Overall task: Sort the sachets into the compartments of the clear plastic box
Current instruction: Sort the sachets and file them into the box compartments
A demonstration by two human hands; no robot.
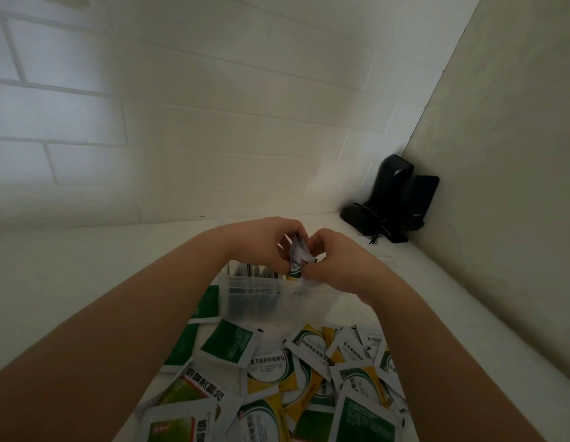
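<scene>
you are holding a small bunch of sachets point(297, 258) over the far side of the clear plastic box point(261, 301). the bunch could be slipping and dropping into the wrong part, because the box walls are see-through and hard to tell apart. your left hand point(264, 240) and right hand point(334, 260) are both pinching it, fingers point(312, 273) closed on its edges, the bunch sitting between the two hands. more sachets are lying in a pile point(296, 378) on the table point(54, 282), near you.

White sachet point(267, 362) — Chinese print "复方氨酚那敏颗粒" — upside down.
</scene>
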